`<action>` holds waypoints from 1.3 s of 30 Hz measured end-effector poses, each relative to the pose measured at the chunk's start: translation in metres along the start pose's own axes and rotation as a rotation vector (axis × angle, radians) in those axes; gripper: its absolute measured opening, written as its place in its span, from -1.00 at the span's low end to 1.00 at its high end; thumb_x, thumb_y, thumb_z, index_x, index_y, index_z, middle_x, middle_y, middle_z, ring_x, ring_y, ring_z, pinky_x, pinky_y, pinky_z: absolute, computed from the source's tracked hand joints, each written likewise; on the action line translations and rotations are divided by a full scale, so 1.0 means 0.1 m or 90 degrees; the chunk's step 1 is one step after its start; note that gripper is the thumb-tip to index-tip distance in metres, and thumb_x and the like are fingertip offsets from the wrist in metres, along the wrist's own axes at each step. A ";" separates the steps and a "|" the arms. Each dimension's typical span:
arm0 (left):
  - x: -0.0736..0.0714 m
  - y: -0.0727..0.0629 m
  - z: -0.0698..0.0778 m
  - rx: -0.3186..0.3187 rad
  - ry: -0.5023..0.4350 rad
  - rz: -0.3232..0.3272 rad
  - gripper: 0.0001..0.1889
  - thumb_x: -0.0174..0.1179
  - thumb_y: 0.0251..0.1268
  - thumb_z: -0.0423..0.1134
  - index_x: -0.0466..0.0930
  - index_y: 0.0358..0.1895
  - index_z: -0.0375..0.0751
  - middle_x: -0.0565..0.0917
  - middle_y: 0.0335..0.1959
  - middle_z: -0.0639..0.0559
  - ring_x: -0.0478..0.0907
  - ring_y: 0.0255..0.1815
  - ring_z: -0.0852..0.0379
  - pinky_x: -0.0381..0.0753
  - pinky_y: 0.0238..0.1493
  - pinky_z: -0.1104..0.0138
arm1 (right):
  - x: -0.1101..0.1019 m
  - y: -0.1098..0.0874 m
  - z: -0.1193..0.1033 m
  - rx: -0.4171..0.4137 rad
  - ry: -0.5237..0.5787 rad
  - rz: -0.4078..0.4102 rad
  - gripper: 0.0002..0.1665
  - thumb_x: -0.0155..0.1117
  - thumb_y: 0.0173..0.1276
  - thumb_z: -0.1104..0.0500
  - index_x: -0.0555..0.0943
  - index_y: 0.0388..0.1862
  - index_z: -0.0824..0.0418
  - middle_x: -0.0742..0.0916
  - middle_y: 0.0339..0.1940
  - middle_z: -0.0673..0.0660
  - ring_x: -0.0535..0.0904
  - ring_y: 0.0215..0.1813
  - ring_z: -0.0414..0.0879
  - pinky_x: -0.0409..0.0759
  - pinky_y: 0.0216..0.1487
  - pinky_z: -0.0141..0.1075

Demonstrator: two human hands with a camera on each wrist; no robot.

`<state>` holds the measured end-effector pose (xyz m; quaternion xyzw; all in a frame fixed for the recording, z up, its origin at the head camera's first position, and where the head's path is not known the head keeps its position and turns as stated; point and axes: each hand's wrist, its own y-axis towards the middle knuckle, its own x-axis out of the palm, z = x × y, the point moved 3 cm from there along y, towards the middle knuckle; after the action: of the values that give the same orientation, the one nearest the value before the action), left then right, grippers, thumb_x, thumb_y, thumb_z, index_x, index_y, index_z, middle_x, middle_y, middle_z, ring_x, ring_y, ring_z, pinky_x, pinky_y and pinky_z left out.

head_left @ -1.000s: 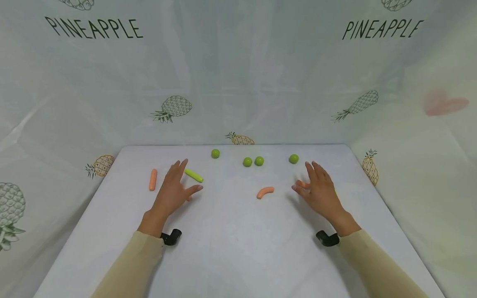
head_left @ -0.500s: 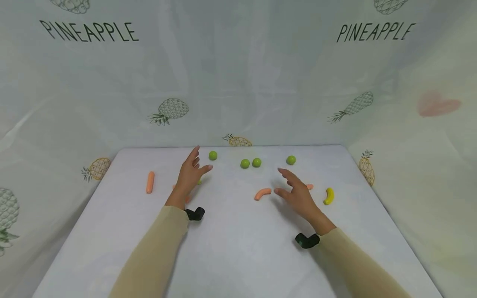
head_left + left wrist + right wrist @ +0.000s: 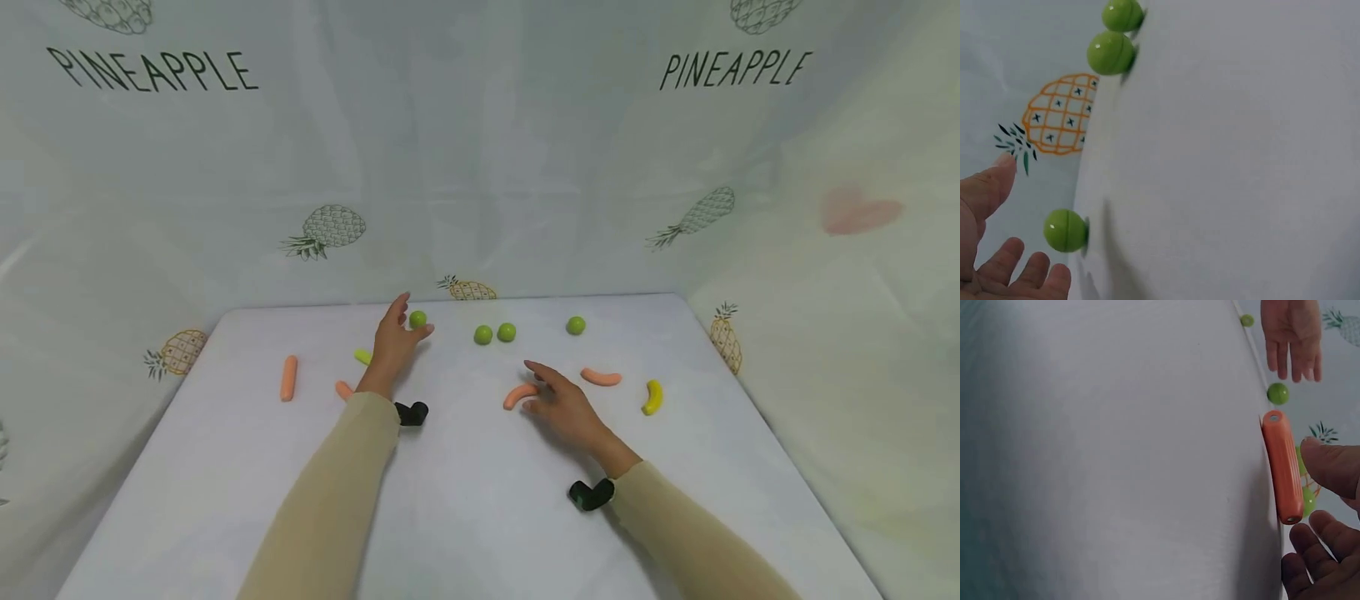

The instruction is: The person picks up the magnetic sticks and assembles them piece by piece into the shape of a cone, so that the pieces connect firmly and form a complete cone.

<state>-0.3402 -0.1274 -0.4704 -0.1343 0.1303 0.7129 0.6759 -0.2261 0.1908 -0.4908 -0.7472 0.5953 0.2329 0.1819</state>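
My left hand (image 3: 394,343) reaches to the back of the table, thumb and fingers apart around a small green ball (image 3: 417,319). In the left wrist view that green ball (image 3: 1065,230) lies on the table beyond the loosely bent fingers (image 3: 1035,269), with no visible grip on it. My right hand (image 3: 570,414) hovers at the right end of a curved orange sausage-shaped piece (image 3: 519,396). The right wrist view shows this orange piece (image 3: 1283,467) lying in front of the spread thumb and fingers (image 3: 1313,550), and it is not held.
Two green balls (image 3: 483,334) sit side by side at the back middle, another green ball (image 3: 576,325) further right. A curved orange piece (image 3: 601,377) and a yellow banana-shaped piece (image 3: 653,397) lie right. Left are a straight orange stick (image 3: 288,378) and a partly hidden lime-green stick (image 3: 363,357).
My left hand has moved right and away from me to the leftmost green ball. My right hand has moved left to the curved orange piece, uncovering the yellow piece. The head view has shifted slightly.
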 end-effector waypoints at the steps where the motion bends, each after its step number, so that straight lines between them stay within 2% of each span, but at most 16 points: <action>1: 0.01 0.01 0.00 -0.005 0.009 0.001 -0.10 0.39 0.43 -0.19 0.07 0.72 0.08 0.18 0.71 -0.14 0.10 0.71 -0.18 0.22 0.63 -0.08 | 0.01 0.00 0.01 -0.002 -0.001 0.002 -0.15 0.45 0.43 0.20 0.36 0.65 -0.01 0.50 0.60 0.12 0.29 0.66 0.15 0.28 0.59 0.16; 8: -0.03 0.06 -0.09 -0.062 0.066 0.016 -0.12 0.36 0.46 -0.19 0.06 0.72 0.14 0.22 0.69 -0.09 0.15 0.69 -0.14 0.24 0.62 -0.06 | 0.09 -0.03 0.03 -0.011 -0.013 -0.009 -0.15 0.45 0.42 0.22 0.37 0.64 -0.01 0.51 0.59 0.11 0.27 0.67 0.13 0.26 0.61 0.14; 15: -0.05 0.11 -0.19 -0.083 0.062 0.020 -0.13 0.34 0.46 -0.22 0.07 0.72 0.10 0.29 0.65 -0.14 0.22 0.65 -0.17 0.24 0.63 -0.01 | 0.16 -0.08 -0.01 -0.017 -0.012 -0.016 -0.16 0.44 0.43 0.25 0.39 0.64 0.01 0.56 0.55 0.09 0.32 0.64 0.16 0.27 0.59 0.15; 19: -0.05 0.12 -0.24 -0.085 0.073 0.042 -0.16 0.34 0.46 -0.26 0.12 0.69 0.01 0.38 0.59 -0.18 0.30 0.60 -0.18 0.27 0.61 0.00 | 0.19 -0.09 -0.01 -0.016 -0.020 -0.013 -0.17 0.44 0.43 0.24 0.39 0.63 -0.01 0.62 0.48 0.06 0.37 0.60 0.15 0.30 0.57 0.14; 24: -0.01 0.10 -0.21 -0.064 0.088 0.086 -0.26 0.34 0.43 -0.34 0.25 0.61 -0.12 0.55 0.41 -0.22 0.47 0.45 -0.20 0.41 0.51 0.01 | 0.19 -0.08 0.00 -0.021 -0.033 0.001 -0.19 0.44 0.44 0.21 0.40 0.63 0.01 0.68 0.38 0.03 0.44 0.52 0.10 0.34 0.53 0.12; 28: 0.03 0.05 -0.15 -0.068 0.074 0.095 -0.31 0.33 0.41 -0.38 0.32 0.56 -0.15 0.59 0.37 -0.21 0.50 0.40 -0.19 0.47 0.46 0.02 | 0.16 -0.05 0.00 -0.025 -0.056 0.021 -0.21 0.45 0.44 0.22 0.42 0.60 0.08 0.72 0.28 0.04 0.51 0.39 0.08 0.41 0.46 0.11; 32: 0.09 -0.01 -0.08 -0.075 0.062 0.082 -0.32 0.32 0.40 -0.40 0.34 0.55 -0.17 0.59 0.39 -0.20 0.48 0.43 -0.19 0.48 0.46 0.03 | 0.12 -0.02 0.04 -0.023 -0.073 0.039 -0.24 0.46 0.43 0.22 0.46 0.57 0.10 0.74 0.22 0.04 0.55 0.31 0.06 0.46 0.39 0.08; 39: 0.23 -0.09 -0.03 -0.058 0.107 0.048 -0.34 0.32 0.40 -0.41 0.34 0.53 -0.21 0.62 0.36 -0.22 0.53 0.40 -0.19 0.50 0.44 0.04 | 0.07 -0.05 0.10 -0.024 -0.073 0.060 -0.27 0.49 0.39 0.24 0.51 0.52 0.16 0.76 0.12 0.08 0.57 0.20 0.05 0.51 0.31 0.07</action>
<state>-0.3319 -0.1068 -0.4820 -0.2193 0.1586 0.7292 0.6285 -0.2210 0.1921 -0.5031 -0.7069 0.6140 0.2948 0.1907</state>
